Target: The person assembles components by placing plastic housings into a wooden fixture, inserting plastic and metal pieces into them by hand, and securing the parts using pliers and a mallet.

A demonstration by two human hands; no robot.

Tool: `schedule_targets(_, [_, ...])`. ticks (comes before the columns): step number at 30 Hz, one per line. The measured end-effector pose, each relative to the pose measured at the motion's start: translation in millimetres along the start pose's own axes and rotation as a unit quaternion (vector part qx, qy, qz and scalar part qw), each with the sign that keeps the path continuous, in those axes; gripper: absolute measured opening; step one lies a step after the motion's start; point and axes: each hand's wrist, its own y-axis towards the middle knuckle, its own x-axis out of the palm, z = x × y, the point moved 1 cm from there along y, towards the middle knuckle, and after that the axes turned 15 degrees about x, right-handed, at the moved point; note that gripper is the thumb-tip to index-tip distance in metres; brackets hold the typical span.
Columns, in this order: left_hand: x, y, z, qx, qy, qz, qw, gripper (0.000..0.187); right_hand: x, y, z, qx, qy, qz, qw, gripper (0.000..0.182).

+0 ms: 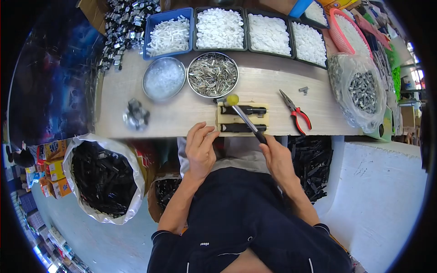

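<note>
With our right hand point(276, 157) gripping the hammer point(246, 119) over the black parts point(242, 110) on the wooden block point(219, 119), we rest the open left hand point(200, 148) at the tabletop point(182, 113) edge, and should strike squarely.

A pale wooden desk point(136, 86) runs across the view above a grey-blue floor point(104, 245); a white block point(382, 182) sits beneath its right end, and daylight comes from a window point(416, 75) at far right
</note>
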Motion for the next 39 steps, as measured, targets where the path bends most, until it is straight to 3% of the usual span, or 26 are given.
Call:
schedule_targets(3, [-4.4, 2.3, 1.4, -0.003, -0.002, 0.002, 1.000, 0.034, -12.0, 3.8, 2.8, 0.018, 0.045, 0.020, 0.999, 0.029])
schedule_targets(6, [-6.4, 4.3, 1.8, -0.016, -0.011, 0.006, 1.000, 0.032, -8.2, 20.5, 26.6, -0.088, 0.011, 0.203, 0.975, 0.037])
schedule_targets(11, [-2.5, 7.5, 1.4, -0.017, -0.024, 0.011, 1.000, 0.029, -12.4, 44.2, 31.4, -0.037, -0.046, 0.189, 0.980, 0.047])
schedule_targets(14, [-4.9, 9.4, 1.9, -0.029, -0.027, 0.020, 0.999, 0.028, -22.6, 52.7, 30.4, -0.117, -0.107, 0.250, 0.955, 0.050])
schedule_targets(18, [-10.0, 12.8, 1.0, -0.053, -0.033, 0.035, 0.997, 0.026, -40.3, 70.4, 61.2, -0.049, -0.243, 0.279, 0.928, 0.052])
schedule_targets(22, [-5.8, 18.5, -1.2, -0.069, -0.066, 0.042, 0.995, 0.025, -49.9, 72.5, 81.1, -0.106, -0.304, 0.249, 0.913, 0.054])
schedule_targets(25, [1.5, 24.1, 0.9, -0.064, -0.095, 0.047, 0.992, 0.026, -50.9, 73.1, 92.5, -0.082, -0.326, 0.235, 0.912, 0.054])
schedule_targets(28, [4.7, 29.5, 3.0, -0.055, -0.115, 0.054, 0.990, 0.028, -59.3, 63.3, 84.7, -0.088, -0.143, 0.233, 0.958, 0.047])
schedule_targets(31, [3.8, 32.8, 3.7, -0.071, -0.121, 0.059, 0.988, 0.027, -50.2, 26.3, 60.5, 0.084, 0.113, 0.154, 0.978, 0.038])
schedule_targets(32, [3.8, 34.9, 2.8, -0.081, -0.127, 0.063, 0.987, 0.027, -37.4, 17.2, 61.8, 0.015, 0.162, 0.169, 0.972, 0.037])
schedule_targets(36, [7.7, 48.1, -0.6, -0.086, -0.155, 0.059, 0.982, 0.026, -13.6, -9.8, 57.4, 0.053, 0.140, 0.046, 0.988, 0.021])
schedule_targets(37, [9.7, 53.3, -0.3, -0.075, -0.158, 0.050, 0.983, 0.026, -10.8, -12.9, 50.3, 0.115, 0.178, 0.020, 0.977, 0.018])
schedule_targets(39, [15.0, 65.0, 2.2, -0.055, -0.162, 0.034, 0.985, 0.026, -7.2, -11.9, 51.5, 0.099, 0.137, 0.021, 0.985, 0.022])
